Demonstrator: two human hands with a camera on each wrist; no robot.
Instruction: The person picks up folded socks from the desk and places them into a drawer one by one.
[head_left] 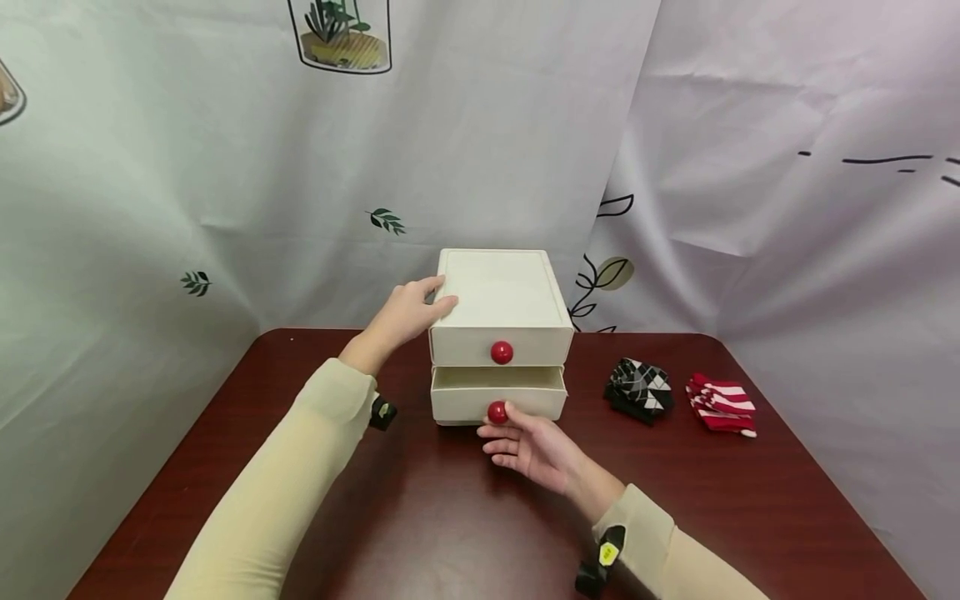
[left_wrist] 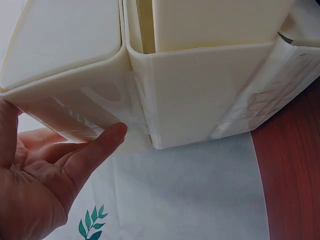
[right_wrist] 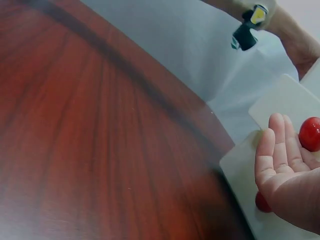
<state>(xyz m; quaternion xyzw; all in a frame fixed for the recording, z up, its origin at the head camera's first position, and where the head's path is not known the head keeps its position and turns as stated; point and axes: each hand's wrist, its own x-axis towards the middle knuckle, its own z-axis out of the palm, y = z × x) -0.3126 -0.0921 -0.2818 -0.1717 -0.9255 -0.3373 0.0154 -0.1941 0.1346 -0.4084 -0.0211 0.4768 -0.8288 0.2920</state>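
A white drawer box (head_left: 497,287) stands on the brown table, with an upper drawer (head_left: 461,343) flush in it and a lower drawer (head_left: 465,406) pulled partway out. My left hand (head_left: 408,312) grips the box's upper left edge; its thumb rests on the top, and the other fingers reach down the side. Each drawer has a round red knob; the upper knob (head_left: 502,352) is free. My right hand (head_left: 534,450) is at the lower knob (head_left: 497,412), thumb right against it, the other fingers loosely extended below. In the right wrist view its palm shows, partly covering one knob.
On the table (head_left: 420,533) to the right of the box lie a folded black-and-white argyle cloth item (head_left: 640,389) and a red-and-white striped one (head_left: 722,404). A pale printed curtain (head_left: 510,125) hangs close behind the table and along both sides.
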